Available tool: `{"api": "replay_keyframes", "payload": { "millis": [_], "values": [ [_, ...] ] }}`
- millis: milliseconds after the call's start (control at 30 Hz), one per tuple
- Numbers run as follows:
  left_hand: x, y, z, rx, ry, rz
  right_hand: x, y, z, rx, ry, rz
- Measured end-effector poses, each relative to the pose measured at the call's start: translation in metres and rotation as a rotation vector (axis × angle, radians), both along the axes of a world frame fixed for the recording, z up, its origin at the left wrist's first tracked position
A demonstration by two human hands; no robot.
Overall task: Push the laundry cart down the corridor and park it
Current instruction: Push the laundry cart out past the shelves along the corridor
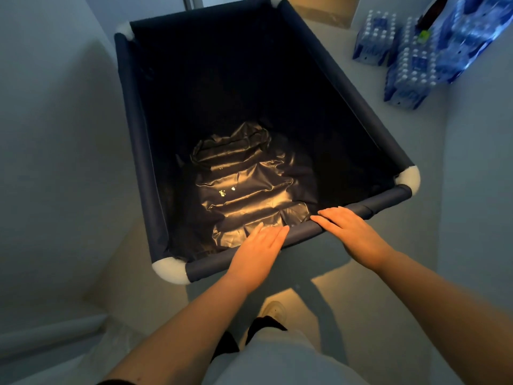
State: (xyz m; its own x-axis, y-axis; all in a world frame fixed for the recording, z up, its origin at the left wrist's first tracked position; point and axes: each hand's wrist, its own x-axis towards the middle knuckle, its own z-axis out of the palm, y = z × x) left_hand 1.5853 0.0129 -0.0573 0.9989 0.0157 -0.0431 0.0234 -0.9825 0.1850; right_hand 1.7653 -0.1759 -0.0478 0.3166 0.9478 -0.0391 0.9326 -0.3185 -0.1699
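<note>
The laundry cart [138, 151] is a deep dark-blue fabric bin with padded rails and white corner caps, filling the middle of the head view. Its inside holds only a wrinkled shiny liner with a few small specks. My left hand [258, 245] lies flat on the near rail, fingers straight and together, pointing into the bin. My right hand [352, 232] rests flat on the same rail further right, fingers extended and not curled around it. Neither hand grips the rail.
A pale wall [55, 134] runs close along the cart's left side. Several shrink-wrapped packs of water bottles [408, 70] are stacked on the floor at the far right. Another wall stands on the right. My shoe [274, 309] shows below the cart.
</note>
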Motion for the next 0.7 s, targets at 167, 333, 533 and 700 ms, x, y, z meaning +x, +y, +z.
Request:
{"api": "replay_keyframes", "payload": {
  "millis": [167, 333, 533, 700],
  "values": [
    [-0.02, -0.013, 0.002, 0.122, -0.027, -0.239, -0.018, -0.028, -0.004, 0.006, -0.019, -0.019],
    [-0.037, -0.035, 0.002, 0.076, 0.024, -0.307, -0.039, -0.052, -0.001, 0.016, -0.039, -0.063],
    [-0.052, -0.049, 0.002, 0.107, 0.049, -0.37, -0.072, -0.068, -0.005, 0.023, 0.011, -0.279],
    [-0.077, -0.026, 0.016, 0.015, 0.051, -0.36, -0.101, -0.051, -0.007, 0.106, 0.126, -0.577]
  ]
}}
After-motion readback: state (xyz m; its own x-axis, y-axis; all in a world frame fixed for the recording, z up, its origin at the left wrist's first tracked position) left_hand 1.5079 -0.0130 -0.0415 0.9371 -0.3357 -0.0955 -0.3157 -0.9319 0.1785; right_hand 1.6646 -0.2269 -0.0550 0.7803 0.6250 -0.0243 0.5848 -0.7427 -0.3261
